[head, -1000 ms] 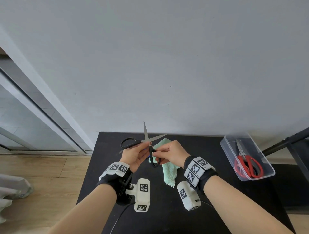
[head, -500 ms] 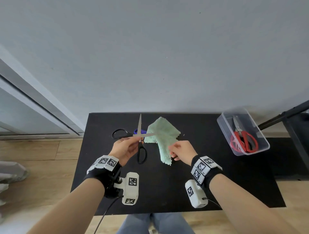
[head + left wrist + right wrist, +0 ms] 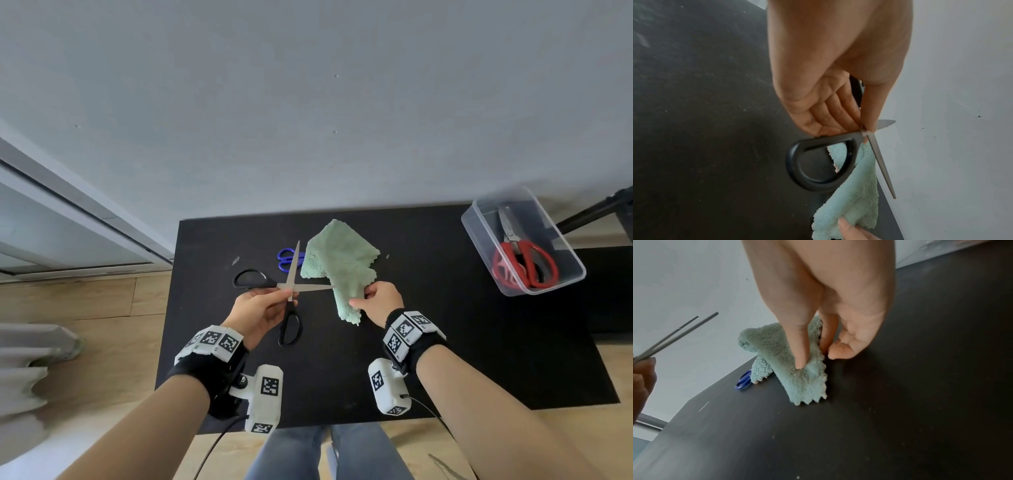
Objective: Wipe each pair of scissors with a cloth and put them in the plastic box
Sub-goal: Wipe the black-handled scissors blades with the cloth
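Note:
My left hand (image 3: 270, 301) pinches the black-handled scissors (image 3: 289, 322) at the pivot, blades spread wide apart above the black table (image 3: 445, 342). In the left wrist view the thumb and fingers of that left hand (image 3: 863, 128) squeeze the joint of the black scissors (image 3: 818, 162). My right hand (image 3: 373, 298) pinches a fold of the green cloth (image 3: 342, 267), which lies on the table; the wrist view shows the right hand (image 3: 813, 358) with thumb and fingers closed on the green cloth (image 3: 777, 350). Blue-handled scissors (image 3: 286, 260) lie partly under the cloth. Red scissors (image 3: 524, 263) rest in the clear plastic box (image 3: 479, 240).
The box stands at the table's far right corner, beside a dark metal stand (image 3: 599, 212). A grey wall rises behind the table. Wooden floor (image 3: 85, 308) lies to the left, and my legs (image 3: 325, 452) are at the near edge.
My right hand let go of the scissor handle, moved right and took hold of the cloth. The left hand kept the open scissors. The view tilted downward.

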The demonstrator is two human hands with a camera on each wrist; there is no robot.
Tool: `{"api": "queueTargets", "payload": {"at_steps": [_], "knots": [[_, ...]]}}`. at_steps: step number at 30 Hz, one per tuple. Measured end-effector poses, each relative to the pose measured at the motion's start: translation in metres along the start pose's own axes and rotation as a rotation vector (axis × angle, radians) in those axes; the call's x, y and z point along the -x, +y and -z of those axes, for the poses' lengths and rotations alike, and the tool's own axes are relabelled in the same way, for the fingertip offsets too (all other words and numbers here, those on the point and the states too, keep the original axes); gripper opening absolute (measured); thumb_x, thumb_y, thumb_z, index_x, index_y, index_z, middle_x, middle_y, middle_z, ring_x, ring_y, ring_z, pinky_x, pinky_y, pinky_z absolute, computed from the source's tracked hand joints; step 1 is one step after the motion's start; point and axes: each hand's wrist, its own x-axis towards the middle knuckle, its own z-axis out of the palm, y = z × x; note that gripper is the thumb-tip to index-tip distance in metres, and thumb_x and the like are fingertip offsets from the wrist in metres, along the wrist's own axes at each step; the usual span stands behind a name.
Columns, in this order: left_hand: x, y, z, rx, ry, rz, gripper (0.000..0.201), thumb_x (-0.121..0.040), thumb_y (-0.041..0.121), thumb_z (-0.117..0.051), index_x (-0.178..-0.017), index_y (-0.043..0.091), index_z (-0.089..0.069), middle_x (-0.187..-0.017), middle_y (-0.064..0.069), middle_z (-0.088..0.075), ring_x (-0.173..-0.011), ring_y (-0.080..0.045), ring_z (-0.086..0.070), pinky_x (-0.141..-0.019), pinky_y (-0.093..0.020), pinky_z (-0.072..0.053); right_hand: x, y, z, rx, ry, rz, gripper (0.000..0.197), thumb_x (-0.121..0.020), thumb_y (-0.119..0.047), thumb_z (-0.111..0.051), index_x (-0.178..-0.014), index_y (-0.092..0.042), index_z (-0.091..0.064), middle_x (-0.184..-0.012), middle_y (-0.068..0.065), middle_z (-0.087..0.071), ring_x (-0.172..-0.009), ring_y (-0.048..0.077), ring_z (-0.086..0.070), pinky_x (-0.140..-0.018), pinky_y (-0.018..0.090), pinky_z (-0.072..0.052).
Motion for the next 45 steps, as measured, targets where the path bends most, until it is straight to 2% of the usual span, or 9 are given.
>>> {"api": "queueTargets", "payload": {"at_steps": [4,11,14,16,22,27,38,42,45], "knots": [[-0.002,0.002,-0.002,-0.035,-0.007,-0.001,0.037,-0.086,0.006,-0.064,-0.120,-0.008,-0.059,-0.090,-0.007,-0.073,-0.072,-0.012,-0.070,-0.058,-0.017,-0.053,0.002,-0.006,0.003,-0.031,-0.010,-0.014,0.046,-0.078,-0.017,-0.070,-0.050,-0.016,-0.034,-0.050,-0.003,-0.034,-0.047,0.014,-0.033,-0.047,0.022,-0.028],[0.002,0.016,-0.019,-0.115,-0.029,-0.056,0.034,-0.087,0.007,-0.064,-0.117,-0.007,-0.061,-0.088,-0.006,-0.073,-0.067,-0.010,-0.067,-0.059,-0.019,-0.050,0.014,-0.024,0.035,-0.111,0.020,0.058,0.031,-0.082,-0.014,-0.058,-0.061,-0.016,-0.035,-0.059,-0.002,-0.036,-0.055,0.016,-0.035,-0.054,0.027,-0.034],[0.008,0.027,-0.031,-0.188,-0.035,-0.088,0.029,-0.087,0.013,-0.065,-0.113,0.001,-0.064,-0.083,0.000,-0.073,-0.070,-0.009,-0.065,-0.057,-0.022,-0.043,0.019,-0.040,0.054,-0.176,0.011,0.137,0.007,-0.083,-0.008,-0.056,-0.089,-0.011,-0.055,-0.079,0.000,-0.054,-0.072,0.017,-0.052,-0.066,0.027,-0.044],[0.012,0.035,-0.038,-0.202,-0.056,-0.109,0.028,-0.087,0.013,-0.065,-0.112,0.001,-0.065,-0.076,0.003,-0.072,-0.070,-0.010,-0.062,-0.055,-0.022,-0.041,0.022,-0.051,0.066,-0.186,0.008,0.225,0.021,-0.085,-0.003,-0.054,-0.104,-0.006,-0.061,-0.085,0.002,-0.059,-0.078,0.017,-0.056,-0.063,0.020,-0.045],[0.019,0.057,-0.055,-0.252,-0.066,-0.196,0.025,-0.088,0.011,-0.064,-0.109,-0.002,-0.062,-0.077,-0.005,-0.067,-0.060,-0.011,-0.059,-0.043,-0.017,-0.040,0.030,-0.080,0.088,-0.238,-0.003,0.359,0.029,-0.081,-0.007,-0.072,-0.109,-0.003,-0.063,-0.090,0.001,-0.061,-0.085,0.011,-0.057,-0.066,0.010,-0.041],[0.021,0.067,-0.061,-0.274,-0.045,-0.288,0.020,-0.086,0.009,-0.066,-0.102,-0.004,-0.064,-0.074,-0.007,-0.069,-0.061,-0.016,-0.060,-0.058,-0.024,-0.047,0.034,-0.099,0.093,-0.281,-0.041,0.414,0.023,-0.081,-0.010,-0.073,-0.100,0.002,-0.068,-0.084,0.005,-0.066,-0.079,0.014,-0.060,-0.057,0.005,-0.044],[0.027,0.071,-0.070,-0.253,-0.074,-0.347,0.018,-0.085,0.007,-0.068,-0.099,-0.005,-0.068,-0.075,-0.012,-0.066,-0.055,-0.007,-0.064,-0.050,-0.015,-0.046,0.046,-0.120,0.087,-0.363,-0.274,0.455,0.009,-0.088,-0.013,-0.064,-0.089,-0.009,-0.073,-0.083,0.016,-0.066,-0.074,0.025,-0.055,-0.068,0.026,-0.047],[0.026,0.072,-0.067,-0.232,-0.066,-0.354,0.023,-0.084,0.008,-0.069,-0.102,-0.008,-0.067,-0.072,-0.012,-0.067,-0.052,-0.009,-0.061,-0.049,-0.016,-0.045,0.046,-0.120,0.089,-0.432,-0.420,0.410,0.031,-0.088,0.012,-0.046,-0.105,-0.001,-0.069,-0.091,0.015,-0.070,-0.079,0.018,-0.067,-0.071,0.021,-0.054],[0.028,0.072,-0.066,-0.208,-0.060,-0.348,0.026,-0.084,0.005,-0.069,-0.104,-0.011,-0.065,-0.072,-0.013,-0.067,-0.054,-0.011,-0.063,-0.049,-0.017,-0.045,0.046,-0.117,0.086,-0.342,-0.389,0.493,0.025,-0.088,0.006,-0.056,-0.107,-0.005,-0.070,-0.100,0.016,-0.071,-0.086,0.018,-0.068,-0.082,0.027,-0.056]]}}
